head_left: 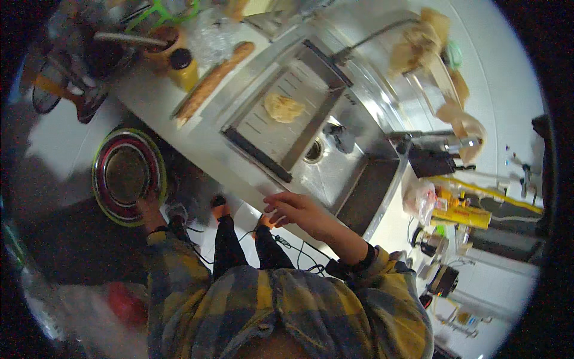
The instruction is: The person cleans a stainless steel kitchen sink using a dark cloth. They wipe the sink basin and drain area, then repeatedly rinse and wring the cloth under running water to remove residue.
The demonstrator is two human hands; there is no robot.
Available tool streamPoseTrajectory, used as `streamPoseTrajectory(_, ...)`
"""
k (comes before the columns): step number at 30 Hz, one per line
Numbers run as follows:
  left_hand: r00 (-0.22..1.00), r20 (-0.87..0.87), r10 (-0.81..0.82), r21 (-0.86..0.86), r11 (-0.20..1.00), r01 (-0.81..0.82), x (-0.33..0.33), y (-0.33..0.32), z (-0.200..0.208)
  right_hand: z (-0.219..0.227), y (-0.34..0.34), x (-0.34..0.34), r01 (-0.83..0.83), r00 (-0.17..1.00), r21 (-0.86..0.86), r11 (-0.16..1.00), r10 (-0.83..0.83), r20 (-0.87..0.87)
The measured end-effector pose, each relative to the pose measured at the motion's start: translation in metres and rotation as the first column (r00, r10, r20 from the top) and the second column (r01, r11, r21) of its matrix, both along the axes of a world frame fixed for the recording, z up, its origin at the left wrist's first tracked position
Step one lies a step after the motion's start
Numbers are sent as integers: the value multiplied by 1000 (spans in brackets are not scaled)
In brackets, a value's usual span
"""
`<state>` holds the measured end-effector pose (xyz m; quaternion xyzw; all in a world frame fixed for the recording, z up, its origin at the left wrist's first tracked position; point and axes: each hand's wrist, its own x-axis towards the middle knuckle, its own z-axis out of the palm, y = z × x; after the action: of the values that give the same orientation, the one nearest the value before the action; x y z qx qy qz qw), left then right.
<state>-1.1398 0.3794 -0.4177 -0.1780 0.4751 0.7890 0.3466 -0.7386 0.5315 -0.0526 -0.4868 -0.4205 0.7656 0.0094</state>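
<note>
At the left, beyond the counter's front edge, my left hand (149,208) grips the near rim of a round basin (124,170). The basin has a lime-green edge, a dark red band and a brownish middle; I cannot tell if it is one piece or several nested. My right hand (293,212) hovers by the counter's front edge near the sink (314,176), fingers loosely apart and holding nothing. Across the sink sits a metal draining tray (254,128) with slots. A crumpled yellowish cloth-like lump (283,108) lies in the tray.
A wooden rolling pin (215,82) lies along the counter beside a yellow bottle (183,72) with a dark cap. Dark crumpled stuff (341,139) is beside the drain. A knife block (427,161) stands right of the sink. Cables (299,248) trail over the floor near my feet.
</note>
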Motion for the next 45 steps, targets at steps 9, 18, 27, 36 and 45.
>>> streamPoseTrajectory(9, 959, -281, 47, -200, 974, -106, 84, 68, 76, 32, -57, 168, 282, 955, 81, 956, -288, 69)
streamPoseTrajectory(18, 410, -889, -202, -369, 848, -381, 204, 149, 217, 9, -69, 301, 591, 799, 179, 787, -601, 6)
streamPoseTrajectory(27, -89, -833, -546, -553, 829, 83, 283, 169, 261, -52, 12, 326, 465, 884, 248, 850, -464, -66)
streamPoseTrajectory(36, -358, -759, -544, -615, 779, 123, 291, 172, 248, -172, 140, 300, -171, 785, 807, 566, -417, 459)
streamPoseTrajectory(45, -166, -789, -592, -615, 751, 240, 284, 165, 228, -252, 205, 251, -361, 568, 802, 475, -570, 594)
